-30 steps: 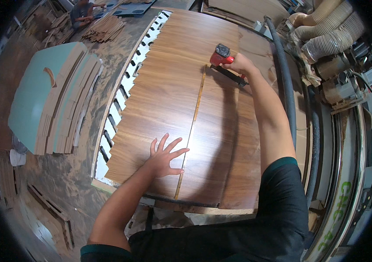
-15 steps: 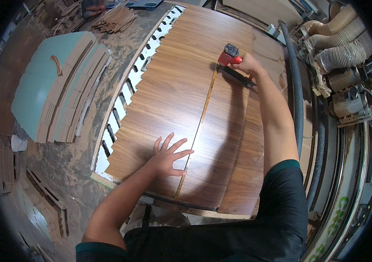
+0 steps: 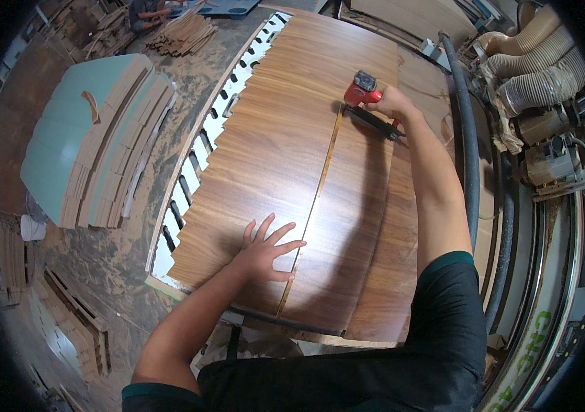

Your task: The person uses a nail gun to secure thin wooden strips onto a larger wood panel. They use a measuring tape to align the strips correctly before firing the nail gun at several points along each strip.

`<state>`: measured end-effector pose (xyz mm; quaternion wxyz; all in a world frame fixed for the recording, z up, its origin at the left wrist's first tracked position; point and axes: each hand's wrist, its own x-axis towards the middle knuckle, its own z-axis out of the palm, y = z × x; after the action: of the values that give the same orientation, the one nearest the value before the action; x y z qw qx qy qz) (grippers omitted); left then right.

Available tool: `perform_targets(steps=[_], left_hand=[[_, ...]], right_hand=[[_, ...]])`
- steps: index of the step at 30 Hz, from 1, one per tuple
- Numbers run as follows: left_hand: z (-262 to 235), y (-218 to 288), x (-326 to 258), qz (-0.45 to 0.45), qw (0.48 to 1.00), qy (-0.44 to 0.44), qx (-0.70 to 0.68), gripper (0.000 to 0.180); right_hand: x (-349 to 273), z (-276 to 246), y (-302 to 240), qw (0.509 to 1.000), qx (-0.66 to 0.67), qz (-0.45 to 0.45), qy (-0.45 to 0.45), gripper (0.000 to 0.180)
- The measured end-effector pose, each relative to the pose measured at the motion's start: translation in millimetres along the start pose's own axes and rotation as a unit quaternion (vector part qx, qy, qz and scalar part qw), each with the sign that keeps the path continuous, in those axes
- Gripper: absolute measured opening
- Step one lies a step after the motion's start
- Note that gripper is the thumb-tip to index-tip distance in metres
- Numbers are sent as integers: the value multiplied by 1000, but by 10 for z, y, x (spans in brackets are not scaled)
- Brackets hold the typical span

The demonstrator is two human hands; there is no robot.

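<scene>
A broad wood-grain board (image 3: 258, 165) with a stepped left edge lies before me. My left hand (image 3: 265, 257) rests on it near the front with fingers spread, thumb and forefinger reaching a thin yellowish strip (image 3: 328, 161) that runs lengthwise along the board. At the strip's far end, my right hand (image 3: 395, 104) is wrapped round the handle of a red and black nail gun (image 3: 362, 89). Its nose is down at the board beside the strip, and its long black magazine slants toward my right. The exact contact at the nose cannot be made out.
A slotted white board (image 3: 184, 187) shows along the left edge. Stacked green-faced panels (image 3: 55, 147) stand on the dusty floor at left. A dark pipe (image 3: 466, 137), ribbed hoses (image 3: 540, 62) and machine rails (image 3: 546, 295) line the right. Another person (image 3: 147, 14) is at the far left.
The whole view has shifted slightly. Both hands keep their places on the board, and the nail gun stays at the strip's far end. More of the person at the back shows.
</scene>
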<state>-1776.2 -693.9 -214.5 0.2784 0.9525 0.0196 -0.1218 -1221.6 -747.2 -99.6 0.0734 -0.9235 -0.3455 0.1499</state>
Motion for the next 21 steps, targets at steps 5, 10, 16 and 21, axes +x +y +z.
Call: perform_targets(steps=[5,10,16,21], left_hand=[[-5,16,6,0,1000,3,-11,101],[31,8,-34,-7,1000,14,-8,101],[63,29,-27,-4,1000,29,3,102],[-76,103,-67,-8,1000,22,-12,98]], right_hand=[[126,100,203,999,20,-47,12,50],[-457,-57,-62,997,-55,-2,60,57],[-1632,219,44,989,-45,-99,101,45],[-2882,618,-123,977,-97,-150,117,56]])
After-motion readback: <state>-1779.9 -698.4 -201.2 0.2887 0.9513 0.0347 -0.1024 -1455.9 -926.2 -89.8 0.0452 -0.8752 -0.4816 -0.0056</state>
